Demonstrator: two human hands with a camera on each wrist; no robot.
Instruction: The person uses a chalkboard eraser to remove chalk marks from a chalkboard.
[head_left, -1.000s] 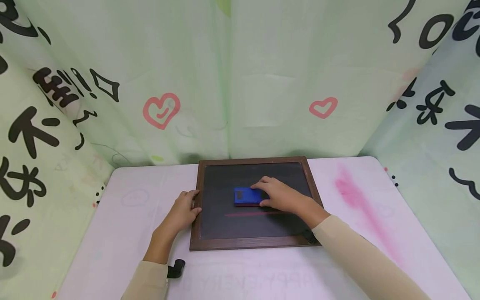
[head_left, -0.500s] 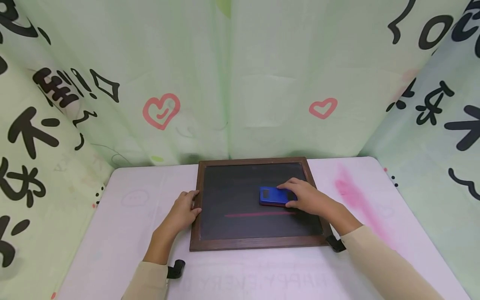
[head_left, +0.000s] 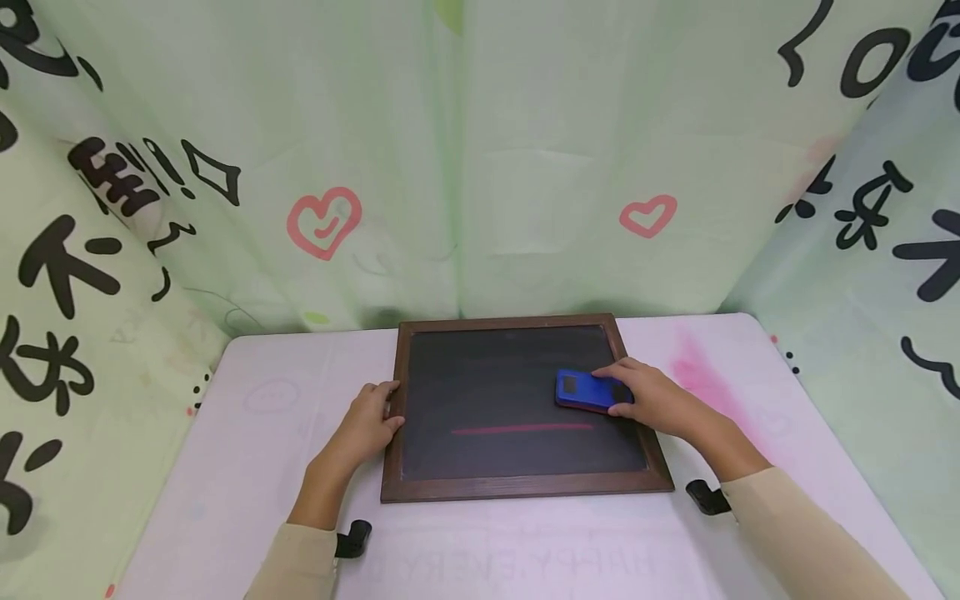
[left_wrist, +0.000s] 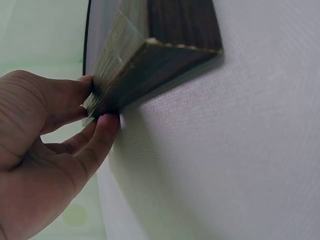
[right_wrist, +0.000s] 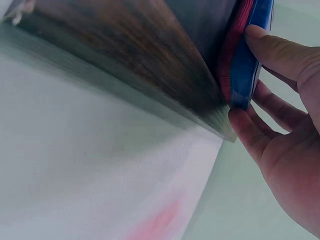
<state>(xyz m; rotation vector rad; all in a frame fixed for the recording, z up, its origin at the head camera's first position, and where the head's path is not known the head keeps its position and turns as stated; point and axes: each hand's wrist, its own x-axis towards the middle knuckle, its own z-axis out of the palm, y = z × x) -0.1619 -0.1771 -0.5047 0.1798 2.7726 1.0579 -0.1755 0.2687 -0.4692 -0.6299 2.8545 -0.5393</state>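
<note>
A small blackboard [head_left: 480,375] in a brown wooden frame lies on the table, with one pink horizontal line [head_left: 522,429] drawn across it. My right hand [head_left: 663,400] grips the right end of a blue eraser [head_left: 581,392] between thumb and fingers, near the board's right side. In the right wrist view, the eraser's red felt underside [right_wrist: 234,50] faces the board, close to the wooden frame [right_wrist: 150,55]. My left hand [head_left: 366,425] holds the frame's left edge; the left wrist view has its thumb and fingers [left_wrist: 102,135] at the frame edge.
The white table [head_left: 247,467] carries a pink smear [head_left: 708,375] right of the board. Pale green curtains with black characters and red hearts [head_left: 324,222] hang behind and on both sides. A black wrist device [head_left: 707,497] sits by the right sleeve, another [head_left: 354,539] by the left.
My right hand has moved the eraser rightward across the board, from the middle to near the right frame. The left hand and the blackboard have stayed in place.
</note>
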